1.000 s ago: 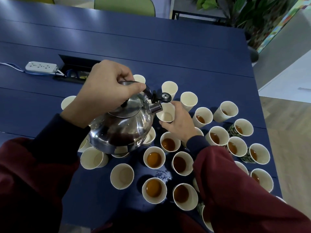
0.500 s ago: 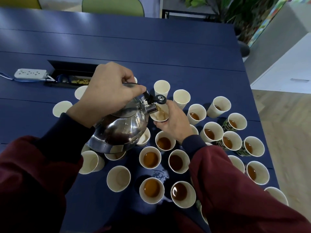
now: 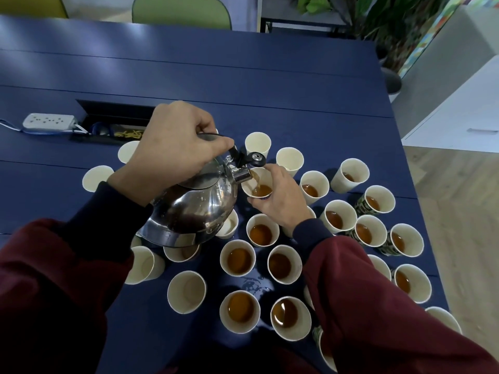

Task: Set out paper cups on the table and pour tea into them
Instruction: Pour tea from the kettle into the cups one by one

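My left hand (image 3: 172,155) grips the black handle of a shiny steel kettle (image 3: 194,211), which is tilted to the right above the cups. Brown tea runs from its spout into a paper cup (image 3: 258,184) that my right hand (image 3: 280,195) holds by its side. Several cups with tea (image 3: 260,233) stand in front of and to the right of that cup. Several empty cups (image 3: 186,291) stand to the left and at the back, some partly hidden under the kettle.
The cups stand on a dark blue table (image 3: 243,85). A white power strip (image 3: 48,121) lies at the left beside an open cable well (image 3: 116,117). A wet spill (image 3: 253,286) shows among the near cups. A green chair (image 3: 183,12) and a plant (image 3: 378,17) stand behind.
Tea began running from the spout and the held cup, empty a second ago, now has brown tea in it. The kettle tipped further to the right. The view shifted slightly.
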The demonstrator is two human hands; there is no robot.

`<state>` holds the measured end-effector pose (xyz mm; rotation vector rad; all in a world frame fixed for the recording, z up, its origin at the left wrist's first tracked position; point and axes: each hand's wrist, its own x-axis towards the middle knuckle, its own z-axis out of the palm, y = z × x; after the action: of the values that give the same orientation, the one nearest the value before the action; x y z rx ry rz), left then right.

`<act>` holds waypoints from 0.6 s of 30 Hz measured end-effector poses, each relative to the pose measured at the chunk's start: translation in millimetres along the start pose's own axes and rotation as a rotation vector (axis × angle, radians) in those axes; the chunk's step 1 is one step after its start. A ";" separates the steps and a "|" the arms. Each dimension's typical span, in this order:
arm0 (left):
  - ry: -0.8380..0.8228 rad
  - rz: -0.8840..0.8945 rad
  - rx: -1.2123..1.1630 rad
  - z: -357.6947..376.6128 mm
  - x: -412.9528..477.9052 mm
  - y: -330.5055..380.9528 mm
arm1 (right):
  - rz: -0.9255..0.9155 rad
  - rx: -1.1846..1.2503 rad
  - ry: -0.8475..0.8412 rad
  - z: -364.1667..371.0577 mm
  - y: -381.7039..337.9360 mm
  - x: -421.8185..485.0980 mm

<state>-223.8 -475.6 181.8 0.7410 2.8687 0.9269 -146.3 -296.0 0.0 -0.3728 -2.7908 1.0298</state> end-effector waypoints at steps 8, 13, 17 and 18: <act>0.025 0.016 0.010 -0.8 4.4 1.6 | 0.009 -0.062 -0.025 1.5 5.4 3.3; 0.031 0.004 0.005 -1.5 5.3 0.2 | -0.013 -0.096 0.011 3.9 6.8 4.9; 0.044 0.005 0.001 -1.6 6.8 -2.6 | -0.011 -0.152 0.019 6.9 6.1 6.7; 0.049 0.001 -0.005 -1.3 7.1 -3.7 | -0.001 -0.149 0.010 8.2 6.3 6.9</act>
<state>-231.9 -475.8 181.7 0.7295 2.9069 0.9661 -153.6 -294.5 -10.0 -0.3923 -2.8670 0.8194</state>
